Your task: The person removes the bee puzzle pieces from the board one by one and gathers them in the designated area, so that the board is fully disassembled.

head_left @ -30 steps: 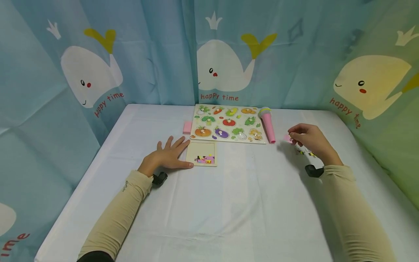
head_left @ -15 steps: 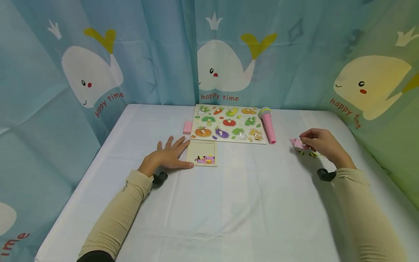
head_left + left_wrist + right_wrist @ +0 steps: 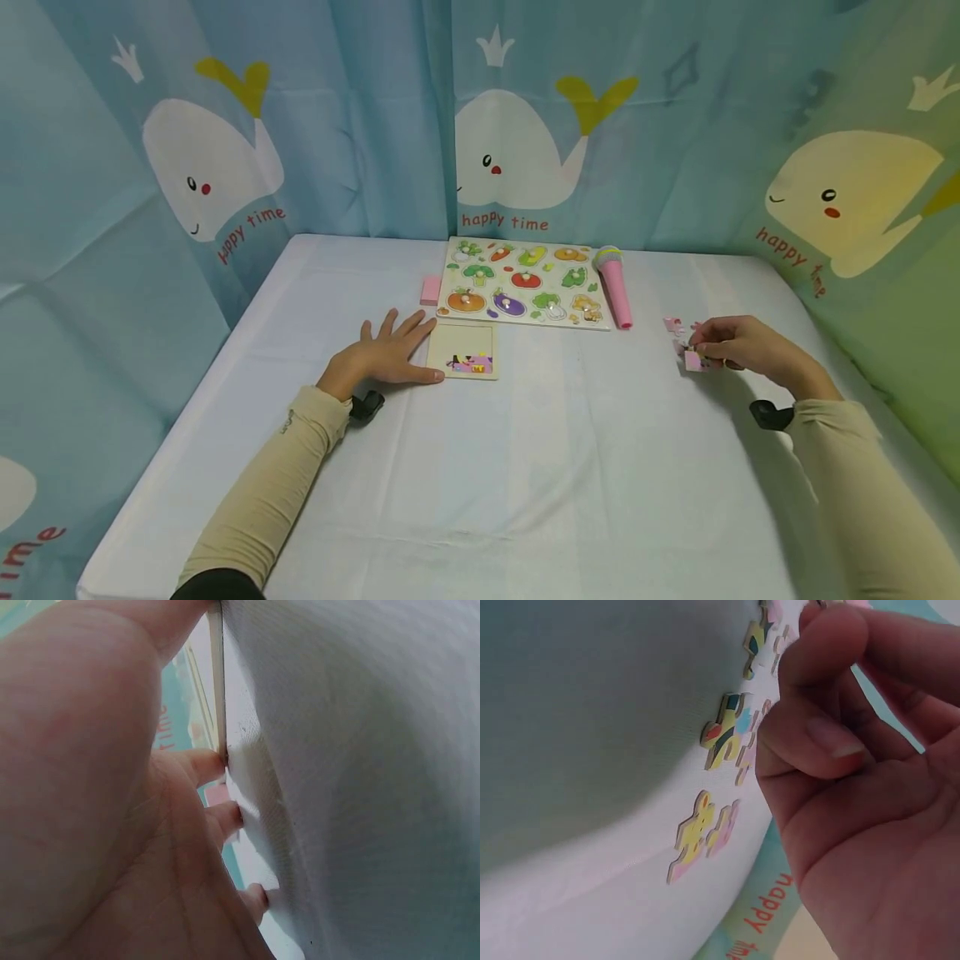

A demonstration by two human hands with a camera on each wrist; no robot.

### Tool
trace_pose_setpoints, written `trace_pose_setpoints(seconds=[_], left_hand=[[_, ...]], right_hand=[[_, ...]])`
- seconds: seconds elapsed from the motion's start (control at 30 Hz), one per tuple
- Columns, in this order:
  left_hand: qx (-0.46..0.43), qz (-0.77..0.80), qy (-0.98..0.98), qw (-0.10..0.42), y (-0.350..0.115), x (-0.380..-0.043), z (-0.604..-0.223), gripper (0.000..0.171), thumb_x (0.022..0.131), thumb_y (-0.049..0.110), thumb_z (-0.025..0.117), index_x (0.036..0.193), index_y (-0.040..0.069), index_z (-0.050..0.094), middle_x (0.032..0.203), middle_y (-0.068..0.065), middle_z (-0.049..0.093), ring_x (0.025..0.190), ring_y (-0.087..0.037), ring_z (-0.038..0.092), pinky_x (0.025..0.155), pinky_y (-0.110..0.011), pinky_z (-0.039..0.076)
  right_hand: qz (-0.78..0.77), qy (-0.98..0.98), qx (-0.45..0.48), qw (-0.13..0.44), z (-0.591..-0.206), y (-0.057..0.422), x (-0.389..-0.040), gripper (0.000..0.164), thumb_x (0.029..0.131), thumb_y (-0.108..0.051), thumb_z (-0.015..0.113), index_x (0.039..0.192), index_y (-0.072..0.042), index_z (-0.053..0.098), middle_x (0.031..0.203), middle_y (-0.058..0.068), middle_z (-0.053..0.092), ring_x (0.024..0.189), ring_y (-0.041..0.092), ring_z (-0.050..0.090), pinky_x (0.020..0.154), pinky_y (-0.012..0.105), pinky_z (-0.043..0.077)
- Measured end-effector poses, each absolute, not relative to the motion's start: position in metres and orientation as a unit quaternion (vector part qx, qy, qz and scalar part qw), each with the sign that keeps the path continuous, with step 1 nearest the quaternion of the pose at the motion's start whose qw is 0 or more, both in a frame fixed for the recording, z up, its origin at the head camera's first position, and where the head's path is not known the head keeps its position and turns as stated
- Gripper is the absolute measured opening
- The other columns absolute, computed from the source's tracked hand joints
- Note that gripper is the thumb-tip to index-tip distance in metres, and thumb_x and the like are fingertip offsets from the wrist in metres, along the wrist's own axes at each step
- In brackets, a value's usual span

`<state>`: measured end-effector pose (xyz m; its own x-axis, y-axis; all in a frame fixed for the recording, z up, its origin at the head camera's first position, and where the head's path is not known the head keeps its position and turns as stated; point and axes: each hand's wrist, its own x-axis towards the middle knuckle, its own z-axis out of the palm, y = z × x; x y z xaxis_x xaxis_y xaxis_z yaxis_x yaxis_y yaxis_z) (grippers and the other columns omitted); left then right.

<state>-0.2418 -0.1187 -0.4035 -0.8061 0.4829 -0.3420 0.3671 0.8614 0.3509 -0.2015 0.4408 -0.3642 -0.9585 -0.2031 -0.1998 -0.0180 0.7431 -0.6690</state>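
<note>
My left hand (image 3: 382,357) lies spread, its thumb and index fingertip at the left edge of a small wooden puzzle tray (image 3: 442,342). A few joined pink and yellow pieces (image 3: 480,363) fill the tray's lower right part. In the left wrist view the fingers (image 3: 201,763) are stretched along the tray's edge. On the right, my right hand (image 3: 738,346) pinches a pink puzzle piece (image 3: 692,361) between thumb and fingertips, just over the table. Loose pieces lie around and under it, including a yellow-green puzzle piece (image 3: 726,735) and a yellow one (image 3: 695,829) in the right wrist view.
A vegetable peg puzzle board (image 3: 487,319) lies behind the tray. Beside it are a pink toy microphone (image 3: 615,292) on the right and a pink block (image 3: 430,291) on the left. A whale-patterned curtain (image 3: 375,125) surrounds the white table (image 3: 555,467).
My right hand has moved right and toward me over the loose pieces, with a pink puzzle piece at its fingertips. The left hand and the tray have stayed in place.
</note>
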Motion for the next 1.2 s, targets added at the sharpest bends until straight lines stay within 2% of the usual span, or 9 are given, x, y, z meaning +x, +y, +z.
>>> trace_pose_setpoints(seconds=[0.17, 0.53, 0.8, 1.1, 1.2], left_hand=[[0.226, 0.133, 0.942, 0.209, -0.119, -0.241, -0.403, 0.108, 0.097, 0.068, 0.064, 0.175, 0.018, 0.008, 0.18, -0.009, -0.003, 0.16, -0.047, -0.014, 0.119, -0.077, -0.008], [0.225, 0.132, 0.942, 0.209, -0.118, -0.241, -0.403, 0.109, 0.097, 0.069, 0.064, 0.175, 0.019, 0.007, 0.18, -0.009, -0.004, 0.16, -0.047, -0.014, 0.119, -0.077, -0.008], [0.227, 0.129, 0.943, 0.208, -0.118, -0.241, -0.402, 0.108, 0.097, 0.069, 0.063, 0.175, 0.018, 0.007, 0.18, -0.009, -0.004, 0.16, -0.047, -0.014, 0.118, -0.077, -0.008], [0.226, 0.136, 0.941, 0.212, -0.119, -0.241, -0.402, 0.108, 0.097, 0.067, 0.064, 0.175, 0.018, 0.008, 0.18, -0.009, -0.004, 0.16, -0.047, -0.014, 0.118, -0.077, -0.009], [0.225, 0.137, 0.941, 0.212, -0.118, -0.241, -0.402, 0.108, 0.096, 0.068, 0.064, 0.175, 0.018, 0.008, 0.18, -0.009, -0.004, 0.16, -0.047, -0.014, 0.118, -0.077, -0.009]], right_hand=[[-0.347, 0.925, -0.069, 0.142, -0.37, 0.442, -0.201, 0.018, 0.107, -0.003, 0.063, 0.117, 0.011, 0.068, 0.096, 0.003, 0.067, 0.074, 0.013, 0.058, 0.066, 0.029, 0.05], [-0.339, 0.926, -0.063, 0.156, -0.383, 0.443, -0.203, 0.021, 0.105, -0.002, 0.064, 0.119, 0.012, 0.068, 0.087, 0.003, 0.062, 0.069, 0.012, 0.052, 0.061, 0.027, 0.046], [-0.332, 0.931, -0.054, 0.144, -0.384, 0.444, -0.201, 0.019, 0.106, -0.004, 0.063, 0.118, 0.01, 0.07, 0.097, 0.006, 0.062, 0.074, 0.013, 0.054, 0.064, 0.028, 0.048], [-0.324, 0.939, -0.032, 0.111, -0.378, 0.432, -0.199, 0.033, 0.111, -0.015, 0.058, 0.129, 0.012, 0.062, 0.101, 0.012, 0.063, 0.081, 0.016, 0.054, 0.067, 0.029, 0.05], [-0.334, 0.936, -0.028, 0.109, -0.375, 0.422, -0.2, 0.036, 0.113, -0.021, 0.058, 0.128, 0.011, 0.062, 0.092, 0.012, 0.061, 0.079, 0.018, 0.054, 0.066, 0.03, 0.047]])
